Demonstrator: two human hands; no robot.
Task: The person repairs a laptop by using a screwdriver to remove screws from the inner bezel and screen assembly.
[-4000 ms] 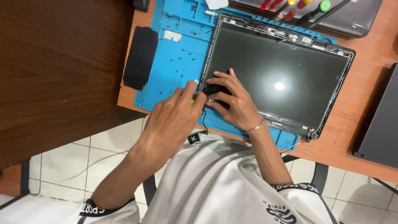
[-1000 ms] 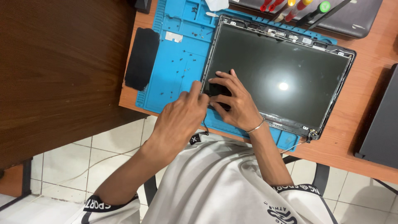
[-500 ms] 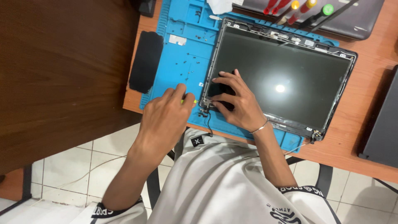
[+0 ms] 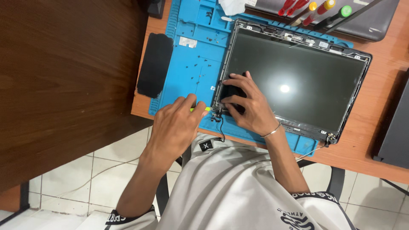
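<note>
At nine o'clock a dark brown wooden surface [image 4: 64,72] with a smooth, streaked grain fills the frame's left side, and below it pale glossy floor tiles [image 4: 89,174] show. Toward the centre, a flat black rounded-rectangle pad [image 4: 154,64] lies on the left edge of a bright blue rubbery work mat [image 4: 191,55], whose moulded ridges and shallow compartments hold a scatter of tiny dark screws [image 4: 200,68]. Just below, at about seven o'clock from the mat's centre, the left hand [image 4: 174,127] is curled, its fingers pinched around a slim tool with a yellow-green handle [image 4: 200,109]; only a short stretch of it shows between the fingertips, and its tip is too small to make out. That tip points at the lower left corner of a bare laptop screen panel [image 4: 306,81], a glossy black rectangle in a thin dark frame with exposed hinges, lying flat on the mat and reflecting a bright lamp spot. The right hand [image 4: 247,106], a thin metal bracelet [image 4: 271,130] at its wrist, rests spread on that same corner, fingers bent and pressing a small black part whose shape they mostly hide; it grasps nothing that can be seen clearly. A thin black cable [image 4: 221,127] dangles from the corner hinge over the desk edge. At twelve to one o'clock, screwdrivers with red, yellow and green handles [image 4: 315,10] lie on a grey laptop body [image 4: 366,21], cut off by the frame's top. At three o'clock another dark slab [image 4: 394,132] is cropped by the edge of the orange-brown desk [image 4: 383,55].
</note>
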